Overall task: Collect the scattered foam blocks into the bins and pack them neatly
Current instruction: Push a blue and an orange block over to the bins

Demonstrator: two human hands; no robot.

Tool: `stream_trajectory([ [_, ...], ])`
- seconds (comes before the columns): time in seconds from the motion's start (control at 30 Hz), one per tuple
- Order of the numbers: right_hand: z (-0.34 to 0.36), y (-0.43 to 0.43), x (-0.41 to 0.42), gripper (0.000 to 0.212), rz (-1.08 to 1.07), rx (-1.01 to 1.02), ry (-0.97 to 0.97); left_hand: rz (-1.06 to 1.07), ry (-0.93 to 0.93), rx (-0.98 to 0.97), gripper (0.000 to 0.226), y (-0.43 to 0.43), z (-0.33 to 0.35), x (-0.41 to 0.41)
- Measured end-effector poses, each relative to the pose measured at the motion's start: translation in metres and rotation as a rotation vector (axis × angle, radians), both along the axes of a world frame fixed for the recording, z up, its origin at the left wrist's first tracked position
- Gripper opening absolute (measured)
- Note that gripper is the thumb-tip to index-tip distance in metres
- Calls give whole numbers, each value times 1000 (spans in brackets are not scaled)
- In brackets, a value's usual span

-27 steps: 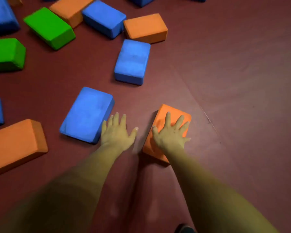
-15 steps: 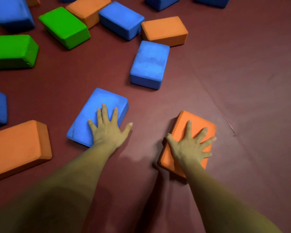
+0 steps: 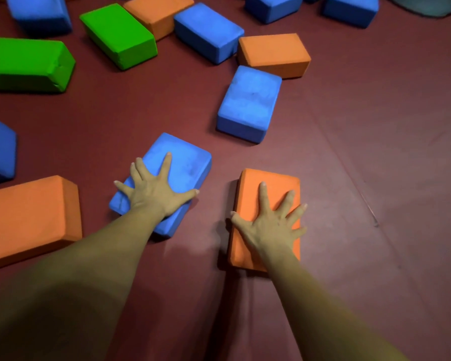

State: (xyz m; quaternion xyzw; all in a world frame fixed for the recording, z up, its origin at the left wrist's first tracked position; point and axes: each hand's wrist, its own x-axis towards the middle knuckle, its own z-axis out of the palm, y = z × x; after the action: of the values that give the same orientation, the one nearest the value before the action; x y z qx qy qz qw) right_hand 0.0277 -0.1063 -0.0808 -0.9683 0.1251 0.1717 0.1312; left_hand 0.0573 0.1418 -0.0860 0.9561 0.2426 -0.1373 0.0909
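Bare mat (image 3: 375, 178) rightward; scattered foam blocks (image 3: 248, 102) crowd ahead and left.

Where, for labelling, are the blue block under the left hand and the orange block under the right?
Blue block (image 3: 189, 157): head view, far top face.
Orange block (image 3: 279, 179): head view, far top face.

Matt foam blocks (image 3: 249, 104), smooth floor mat (image 3: 362, 126)

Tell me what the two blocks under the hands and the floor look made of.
Blue block: likely foam, matte, faintly mottled, softly rounded edges. Orange block: same matte foam look, even colour. Floor: smooth dark-red sheet, faint sheen, visible seams, perhaps vinyl matting.
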Motion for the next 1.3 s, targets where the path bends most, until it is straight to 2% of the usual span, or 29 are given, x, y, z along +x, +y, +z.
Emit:
stream_trajectory([
  [0.1, 6, -2, 1, 106, 3, 6, 13, 26, -27, -2, 122, -5, 6, -7],
  [0.23, 27, -8, -2, 106, -6, 22, 36, 112, 28, -90, 118, -15, 29, -17],
  [0.37, 85, -16, -1, 107, -45, 67, 80, 155, 47, -159, 120, -28, 87, -20],
  [0.6, 271, -24, 3, 105, -72, 159, 77, 182, 55, -270, 118, -49, 267, -25],
  [0.97, 598, -9, 22, 105, -83, 176, 70, 102, 79, -238, 118, -29, 600, -8],
  [1.13, 690, -4, 52, 104, -99, 203, 38, 58, 69, -200, 120, -30, 693, 27],
  [1.3, 734, -30, 113, 106, -142, 208, 2, 12, 50, -171, 120, -57, 744, 96],
])
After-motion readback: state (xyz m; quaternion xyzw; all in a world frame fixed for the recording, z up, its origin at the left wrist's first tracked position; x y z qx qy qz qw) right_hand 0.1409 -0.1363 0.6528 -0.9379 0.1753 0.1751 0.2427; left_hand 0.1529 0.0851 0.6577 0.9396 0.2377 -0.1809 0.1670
